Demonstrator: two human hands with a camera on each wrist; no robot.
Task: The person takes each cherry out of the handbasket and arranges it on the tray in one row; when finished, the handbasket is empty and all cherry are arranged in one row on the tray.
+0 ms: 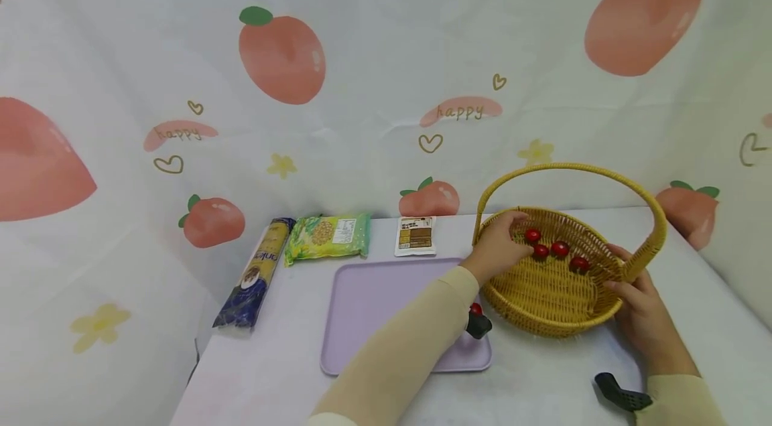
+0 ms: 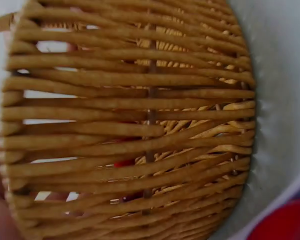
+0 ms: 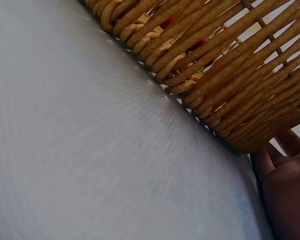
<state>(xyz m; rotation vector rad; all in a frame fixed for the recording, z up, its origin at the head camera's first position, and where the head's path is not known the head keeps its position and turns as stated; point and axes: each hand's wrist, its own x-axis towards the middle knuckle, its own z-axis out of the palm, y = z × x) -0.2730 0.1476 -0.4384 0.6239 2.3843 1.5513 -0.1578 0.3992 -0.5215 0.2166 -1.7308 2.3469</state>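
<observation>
A yellow wicker basket (image 1: 539, 292) with a tall arched handle stands at the right, holding several small, glossy red fruits (image 1: 559, 249). My left hand (image 1: 499, 245) reaches over its left rim, thumb and forefinger spread beside the nearest fruits; in the left wrist view the woven wall (image 2: 130, 105) partly hides this hand. My right hand (image 1: 639, 309) grips the basket's right side near the handle's foot, its thumb at the rim. In the right wrist view, the fingers of the right hand (image 3: 290, 175) lie against the outside of the weave.
A lilac tray (image 1: 362, 305) lies left of the basket, partly under my left forearm. Another red fruit (image 1: 476, 309) shows by its right edge. Farther back are a blue-and-gold packet (image 1: 256, 275), a green bag (image 1: 328, 237) and a small white-and-brown sachet (image 1: 415, 236).
</observation>
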